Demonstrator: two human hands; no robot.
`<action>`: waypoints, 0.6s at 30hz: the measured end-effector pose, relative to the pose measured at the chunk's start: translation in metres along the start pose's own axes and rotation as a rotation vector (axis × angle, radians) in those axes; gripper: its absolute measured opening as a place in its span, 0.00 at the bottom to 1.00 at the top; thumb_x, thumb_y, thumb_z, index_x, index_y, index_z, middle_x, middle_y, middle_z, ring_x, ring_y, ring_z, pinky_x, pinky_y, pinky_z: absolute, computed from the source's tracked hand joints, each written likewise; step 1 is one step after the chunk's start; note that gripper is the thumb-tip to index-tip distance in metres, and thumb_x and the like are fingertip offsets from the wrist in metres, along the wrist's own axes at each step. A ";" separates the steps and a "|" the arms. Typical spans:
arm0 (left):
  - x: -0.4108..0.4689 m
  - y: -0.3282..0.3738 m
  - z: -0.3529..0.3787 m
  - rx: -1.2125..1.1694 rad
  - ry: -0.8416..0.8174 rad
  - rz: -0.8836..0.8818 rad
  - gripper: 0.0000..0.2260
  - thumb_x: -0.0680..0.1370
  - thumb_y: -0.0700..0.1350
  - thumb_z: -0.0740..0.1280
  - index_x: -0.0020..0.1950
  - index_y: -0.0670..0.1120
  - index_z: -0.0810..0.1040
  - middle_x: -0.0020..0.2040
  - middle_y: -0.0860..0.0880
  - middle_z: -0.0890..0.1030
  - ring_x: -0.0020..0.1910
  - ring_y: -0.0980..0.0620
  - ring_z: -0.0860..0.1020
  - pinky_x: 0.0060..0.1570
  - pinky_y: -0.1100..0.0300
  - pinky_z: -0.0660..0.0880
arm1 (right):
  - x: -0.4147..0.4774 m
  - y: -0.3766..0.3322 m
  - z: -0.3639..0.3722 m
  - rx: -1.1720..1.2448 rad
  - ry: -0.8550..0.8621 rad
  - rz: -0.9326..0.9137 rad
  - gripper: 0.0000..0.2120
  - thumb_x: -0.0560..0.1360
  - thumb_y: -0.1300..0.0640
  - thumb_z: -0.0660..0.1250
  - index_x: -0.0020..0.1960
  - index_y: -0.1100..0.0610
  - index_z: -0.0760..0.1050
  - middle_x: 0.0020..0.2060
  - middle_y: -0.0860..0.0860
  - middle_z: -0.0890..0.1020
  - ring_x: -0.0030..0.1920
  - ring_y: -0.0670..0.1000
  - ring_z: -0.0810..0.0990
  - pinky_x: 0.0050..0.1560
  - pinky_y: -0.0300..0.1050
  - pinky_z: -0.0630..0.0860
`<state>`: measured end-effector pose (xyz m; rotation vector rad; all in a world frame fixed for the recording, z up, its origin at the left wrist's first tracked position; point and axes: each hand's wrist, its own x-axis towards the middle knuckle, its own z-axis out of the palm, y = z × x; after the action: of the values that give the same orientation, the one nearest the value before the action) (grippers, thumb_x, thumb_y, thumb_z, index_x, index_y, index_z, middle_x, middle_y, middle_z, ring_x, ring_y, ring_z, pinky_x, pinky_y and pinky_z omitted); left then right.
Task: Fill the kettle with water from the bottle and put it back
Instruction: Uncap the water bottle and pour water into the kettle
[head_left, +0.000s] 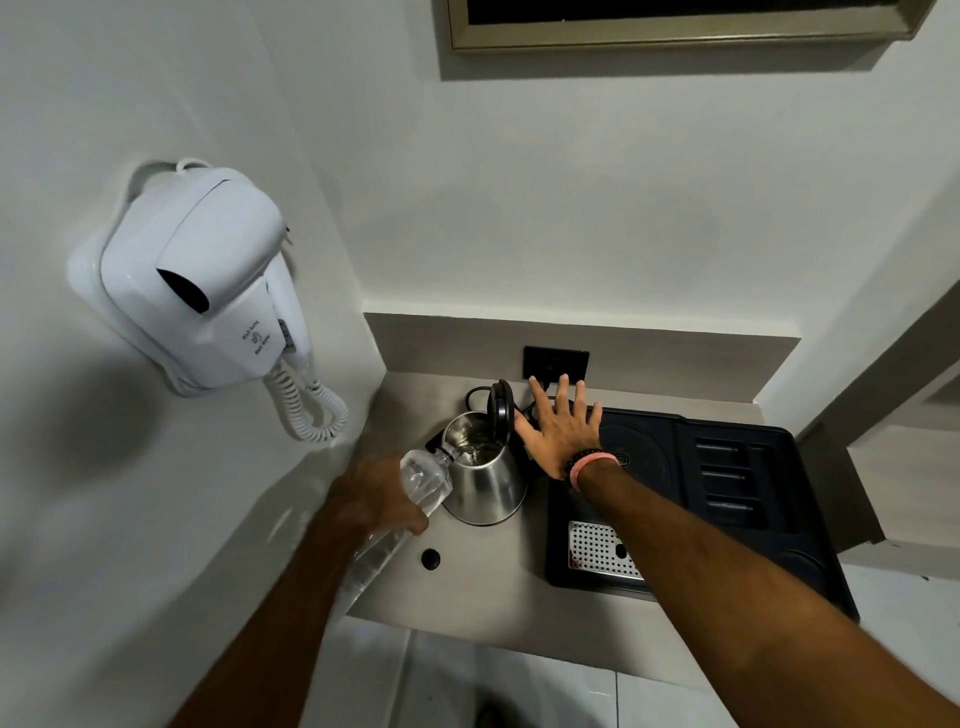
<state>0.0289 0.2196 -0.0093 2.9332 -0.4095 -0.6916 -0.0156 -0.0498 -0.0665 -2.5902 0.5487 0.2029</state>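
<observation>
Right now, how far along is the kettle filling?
Done: the kettle stands on the counter with its lid up, and the bottle cap lies off. In hand: the left hand tips the bottle into its mouth; the right hand hovers open. Left: finish pouring, shut the lid, return the kettle to the black tray.

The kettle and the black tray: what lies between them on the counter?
In the head view, only bare counter lies between the kettle and the black tray; the open right hand hovers above that gap.
</observation>
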 end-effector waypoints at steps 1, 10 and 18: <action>0.000 0.000 0.000 0.001 -0.002 -0.002 0.40 0.53 0.59 0.77 0.64 0.54 0.72 0.57 0.50 0.79 0.51 0.48 0.77 0.47 0.56 0.75 | 0.000 0.000 0.000 0.001 -0.001 0.001 0.48 0.67 0.23 0.34 0.83 0.42 0.40 0.83 0.58 0.40 0.82 0.64 0.36 0.78 0.69 0.36; -0.002 0.002 -0.004 0.007 -0.013 -0.014 0.40 0.53 0.60 0.77 0.63 0.53 0.72 0.57 0.50 0.78 0.49 0.50 0.74 0.44 0.57 0.72 | -0.001 -0.001 0.000 0.009 -0.009 0.016 0.50 0.65 0.22 0.33 0.83 0.41 0.41 0.83 0.58 0.40 0.82 0.63 0.36 0.78 0.69 0.36; -0.004 0.003 -0.002 -0.016 0.005 -0.009 0.42 0.50 0.61 0.77 0.63 0.54 0.72 0.54 0.52 0.76 0.47 0.52 0.72 0.43 0.58 0.71 | -0.002 -0.001 0.000 0.003 -0.021 0.020 0.47 0.68 0.23 0.35 0.83 0.42 0.42 0.83 0.58 0.41 0.82 0.64 0.37 0.78 0.69 0.37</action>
<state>0.0260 0.2183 -0.0051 2.9234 -0.3884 -0.6851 -0.0166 -0.0486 -0.0653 -2.5779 0.5665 0.2360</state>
